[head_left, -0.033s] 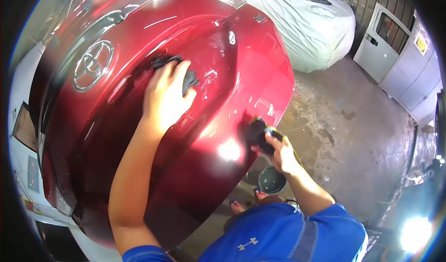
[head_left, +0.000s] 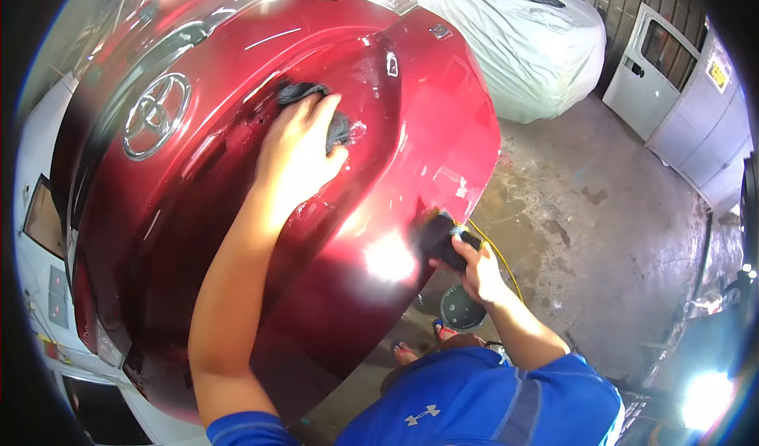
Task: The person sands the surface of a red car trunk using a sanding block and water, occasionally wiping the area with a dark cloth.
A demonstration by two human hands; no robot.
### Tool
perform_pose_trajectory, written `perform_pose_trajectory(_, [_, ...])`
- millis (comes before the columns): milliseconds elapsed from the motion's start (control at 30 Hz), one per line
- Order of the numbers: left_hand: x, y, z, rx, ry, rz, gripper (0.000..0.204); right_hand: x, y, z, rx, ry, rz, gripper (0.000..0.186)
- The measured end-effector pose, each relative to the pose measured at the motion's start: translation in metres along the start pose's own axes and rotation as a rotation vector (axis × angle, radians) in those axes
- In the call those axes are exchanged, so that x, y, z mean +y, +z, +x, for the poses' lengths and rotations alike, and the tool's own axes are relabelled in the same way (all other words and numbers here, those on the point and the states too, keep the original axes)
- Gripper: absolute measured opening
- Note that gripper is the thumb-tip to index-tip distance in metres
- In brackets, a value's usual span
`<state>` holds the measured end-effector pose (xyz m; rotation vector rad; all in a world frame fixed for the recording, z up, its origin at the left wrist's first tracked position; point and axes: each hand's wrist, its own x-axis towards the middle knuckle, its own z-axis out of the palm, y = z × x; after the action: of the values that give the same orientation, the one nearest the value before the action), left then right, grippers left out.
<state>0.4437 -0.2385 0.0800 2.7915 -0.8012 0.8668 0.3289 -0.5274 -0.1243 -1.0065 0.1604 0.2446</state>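
Note:
A glossy red car panel point(head_left: 443, 90) with a chrome emblem point(head_left: 156, 116) fills the left and middle. My left hand point(head_left: 296, 149) presses a crumpled dark cloth point(head_left: 338, 130) onto it, right of the emblem; the fingers bend over the cloth. Wet-looking marks show around it. At the panel's right edge, my right hand point(head_left: 478, 268) grips a black handheld device point(head_left: 447, 240), its exact kind unclear. A yellow cord point(head_left: 504, 260) hangs beside this hand; where it joins is hidden. A bright glare lies on the paint left of the device.
Below my right forearm a dark bucket point(head_left: 462, 308) stands on the stained concrete floor point(head_left: 585, 201), near my sandalled feet. A covered vehicle point(head_left: 522, 51) stands at the back. A detached white vehicle door point(head_left: 652, 70) leans at the right. A bright work light point(head_left: 708, 398) shines at lower right.
My left hand and the cloth have slid a little to the right across the panel. My right hand and the device have dropped slightly, and the yellow cord bows farther out.

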Motion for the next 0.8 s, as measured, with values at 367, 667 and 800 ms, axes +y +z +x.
perform_pose_trajectory(367, [0.013,0.076,0.139,-0.222,-0.131,-0.208,0.089,-0.009,-0.067,-0.045,0.056,-0.044,0.011,0.040])
perform_pose_trajectory(667, [0.088,-0.030,-0.083,-0.253,-0.261,0.194,0.072,0.001,-0.093,-0.020,0.007,0.061,-0.091,0.040])
perform_pose_trajectory(800, [0.090,-0.078,-0.172,-0.110,-0.635,0.410,0.078,-0.006,-0.073,0.005,-0.116,-0.069,-0.259,0.042])
